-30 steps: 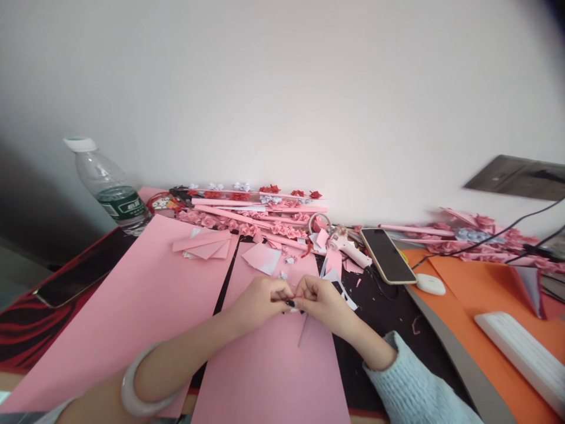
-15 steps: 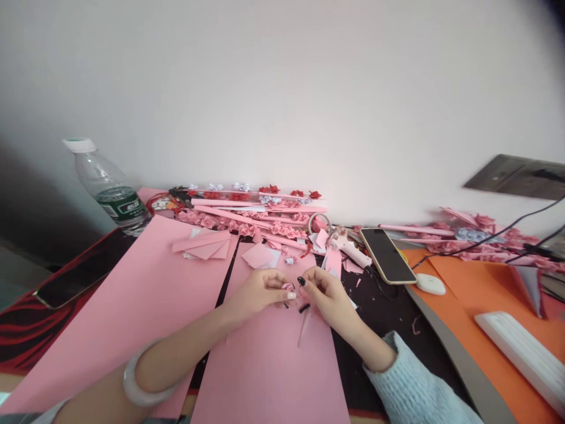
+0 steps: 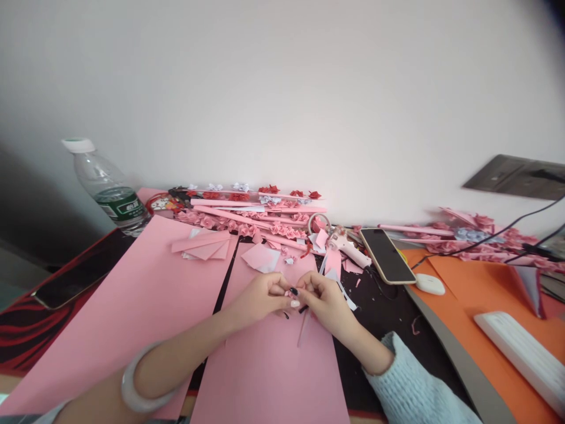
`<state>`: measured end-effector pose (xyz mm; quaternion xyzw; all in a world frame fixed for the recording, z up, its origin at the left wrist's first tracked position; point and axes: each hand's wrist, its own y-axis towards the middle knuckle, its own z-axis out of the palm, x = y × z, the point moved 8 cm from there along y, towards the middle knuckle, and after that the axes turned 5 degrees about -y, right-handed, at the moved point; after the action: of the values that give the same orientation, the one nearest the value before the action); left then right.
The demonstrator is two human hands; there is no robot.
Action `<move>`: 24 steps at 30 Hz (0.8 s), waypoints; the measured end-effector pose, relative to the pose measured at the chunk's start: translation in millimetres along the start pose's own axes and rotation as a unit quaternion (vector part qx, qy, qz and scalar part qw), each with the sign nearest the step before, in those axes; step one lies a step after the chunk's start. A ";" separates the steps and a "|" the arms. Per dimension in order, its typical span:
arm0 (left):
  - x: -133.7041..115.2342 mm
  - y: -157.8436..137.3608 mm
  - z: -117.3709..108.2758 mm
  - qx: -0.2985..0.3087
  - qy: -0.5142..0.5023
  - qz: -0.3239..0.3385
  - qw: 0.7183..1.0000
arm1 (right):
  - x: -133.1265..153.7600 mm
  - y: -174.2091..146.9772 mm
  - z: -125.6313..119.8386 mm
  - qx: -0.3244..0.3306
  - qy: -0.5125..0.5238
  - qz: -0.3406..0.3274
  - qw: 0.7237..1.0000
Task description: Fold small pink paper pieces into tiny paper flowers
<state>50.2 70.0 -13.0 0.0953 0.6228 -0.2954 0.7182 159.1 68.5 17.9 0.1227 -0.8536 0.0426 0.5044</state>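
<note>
A small pink paper flower [image 3: 288,292] is pinched between the thumb and fingers of my left hand [image 3: 258,299], mostly covered by them. My right hand [image 3: 326,301] is closed too, its dark-nailed thumb and fingertips pressed against the same flower. Below the fingertips a thin pale strip [image 3: 302,331] slants over a long pink paper sheet [image 3: 273,371]; whether a finger touches it I cannot tell. Just beyond my hands are a folded pink paper piece [image 3: 258,257] and a tiny whitish paper flower [image 3: 290,260].
Paper flower stems [image 3: 247,221] are heaped along the wall. Near them lie a glue gun [image 3: 353,250], a phone [image 3: 388,256] and a white earbud case [image 3: 430,284]. A water bottle [image 3: 117,203] stands at left, a white power strip [image 3: 521,359] at right, with orange paper [image 3: 459,294] beneath.
My right hand has moved slightly left, so its fingertips now meet my left hand's at the pink flower. A gap showed between them before.
</note>
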 end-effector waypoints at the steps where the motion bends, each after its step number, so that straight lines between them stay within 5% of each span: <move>1: 1.5 0.1 1.9 0.009 0.002 -0.007 1.000 | 0.2 -0.1 0.1 0.000 -0.003 0.000 1.000; 5: 3.9 0.9 8.7 0.051 0.010 -0.009 0.999 | 2.1 -0.5 0.6 0.005 -0.009 -0.003 1.000; 24: 0.9 -1.2 9.2 0.052 0.004 -0.011 0.999 | 9.9 -3.4 -2.7 -0.030 -0.053 -0.033 0.998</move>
<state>57.3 64.1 -11.7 0.1268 0.6108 -0.3351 0.7061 157.7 64.1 27.6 0.1378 -0.8755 -0.0058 0.4632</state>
